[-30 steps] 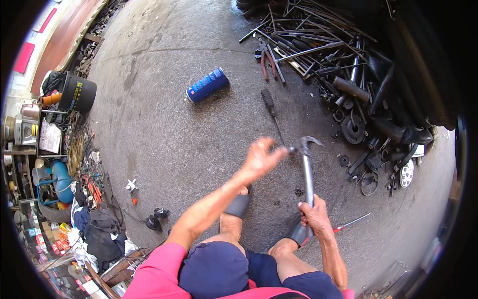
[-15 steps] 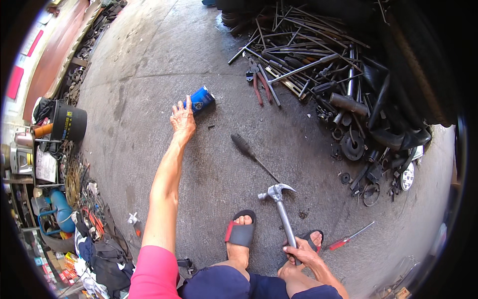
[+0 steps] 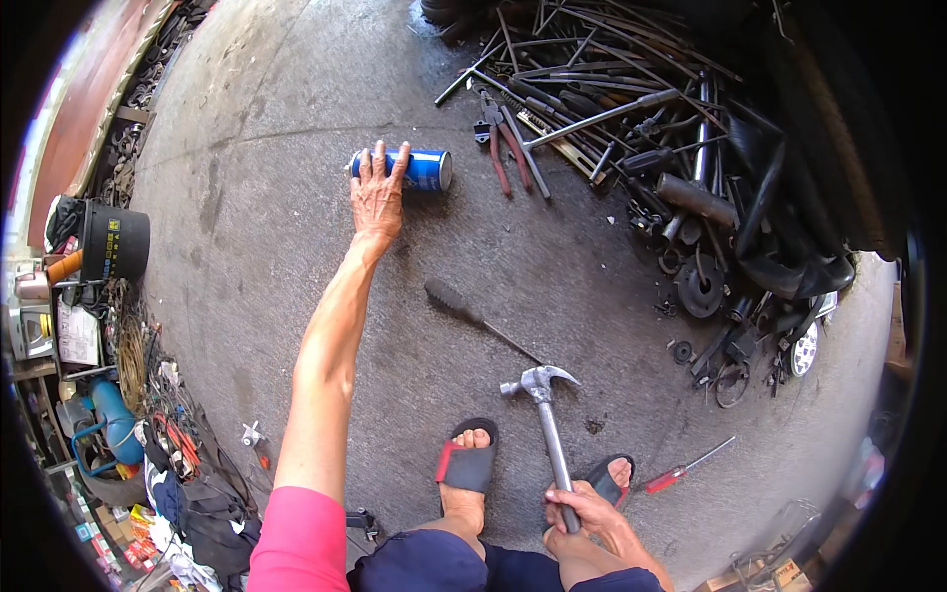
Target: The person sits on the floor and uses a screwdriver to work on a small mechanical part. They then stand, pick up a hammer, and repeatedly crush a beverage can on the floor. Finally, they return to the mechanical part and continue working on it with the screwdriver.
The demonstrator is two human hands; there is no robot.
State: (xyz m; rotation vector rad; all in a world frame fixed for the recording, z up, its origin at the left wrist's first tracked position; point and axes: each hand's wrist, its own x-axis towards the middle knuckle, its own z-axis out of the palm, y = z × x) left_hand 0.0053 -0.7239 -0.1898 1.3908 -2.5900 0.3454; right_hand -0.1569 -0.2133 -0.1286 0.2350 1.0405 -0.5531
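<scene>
With my left arm stretched far ahead, my left hand (image 3: 378,202) has its fingers over a blue spray can (image 3: 426,170). The can lies sideways, its round base to the right; whether it rests on the floor or hangs just above is hard to tell. Near my knee, my right hand (image 3: 582,508) is closed round the lower handle of a claw hammer (image 3: 552,424), head up and claw to the right. Just beyond the hammer head, a dark-handled, thin-shafted tool (image 3: 456,301) lies on the floor. A red-handled screwdriver (image 3: 681,472) lies right of my foot.
A large heap of metal rods and tools (image 3: 612,99) fills the far right, with red-handled pliers (image 3: 496,148) at its edge. Along the left stand a black bucket (image 3: 115,242), a blue machine (image 3: 116,419) and piled cloths (image 3: 212,513). My sandalled feet (image 3: 469,459) are close by.
The spray can has swung from a slant to nearly level and sits slightly farther away, with my left hand on it. The hammer stays in my right hand, shifted slightly left in view.
</scene>
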